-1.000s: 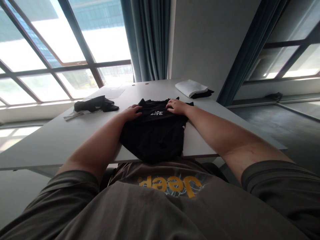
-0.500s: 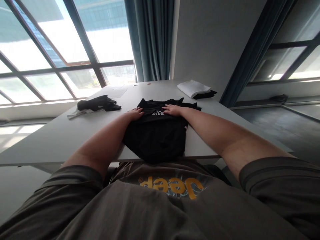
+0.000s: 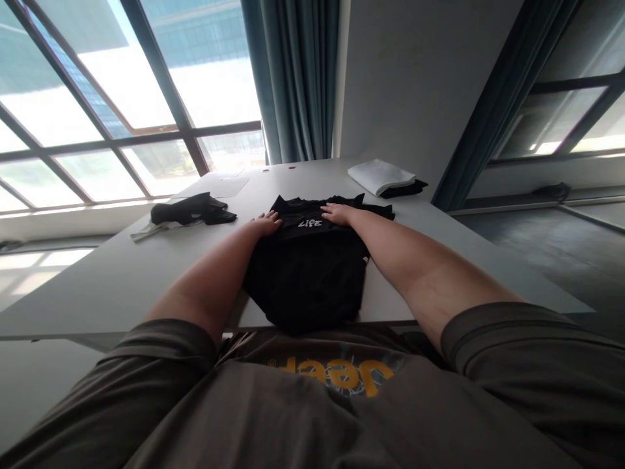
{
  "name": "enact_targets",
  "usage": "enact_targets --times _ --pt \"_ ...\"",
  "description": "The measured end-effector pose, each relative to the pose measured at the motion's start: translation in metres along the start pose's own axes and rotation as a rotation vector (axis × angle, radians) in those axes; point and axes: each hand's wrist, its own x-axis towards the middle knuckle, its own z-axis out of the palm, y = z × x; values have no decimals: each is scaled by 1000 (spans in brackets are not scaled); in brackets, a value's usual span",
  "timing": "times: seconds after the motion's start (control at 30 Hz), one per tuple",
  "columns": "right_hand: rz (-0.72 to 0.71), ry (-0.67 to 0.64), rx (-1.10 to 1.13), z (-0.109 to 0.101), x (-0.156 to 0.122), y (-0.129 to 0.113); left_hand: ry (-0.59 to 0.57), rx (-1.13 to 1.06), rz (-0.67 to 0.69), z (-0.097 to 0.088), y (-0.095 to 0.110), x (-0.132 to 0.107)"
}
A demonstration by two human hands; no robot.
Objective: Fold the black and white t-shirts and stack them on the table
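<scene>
A black T-shirt (image 3: 307, 273) with a small white print lies on the table in front of me, its collar end away from me and its lower end at the front edge. My left hand (image 3: 267, 223) rests flat on its upper left side with the fingers stretched out. On the upper right part, beside the print, lies my right hand (image 3: 338, 213), palm down and fingers extended. Neither hand grips the cloth.
The white table (image 3: 185, 280) carries a crumpled heap of black and white clothing (image 3: 190, 208) at the left. Back right sits a folded white cloth (image 3: 379, 176) on folded black fabric (image 3: 405, 189). A paper sheet (image 3: 227, 187) lies at the back left.
My right hand has shifted slightly right across the shirt, showing more of the print. My left hand stays almost in place. The camera view has tilted a little.
</scene>
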Motion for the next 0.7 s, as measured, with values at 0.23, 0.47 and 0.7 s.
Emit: enact_targets --times 0.23,0.47,0.7 --pt "179 152 -47 -7 -25 35 40 -87 -6 3 -25 -20" --pt "568 264 3 -14 -32 69 40 -77 -52 2 -25 -18" --pt "755 333 8 -11 -33 87 34 -80 -39 0 -21 -20"
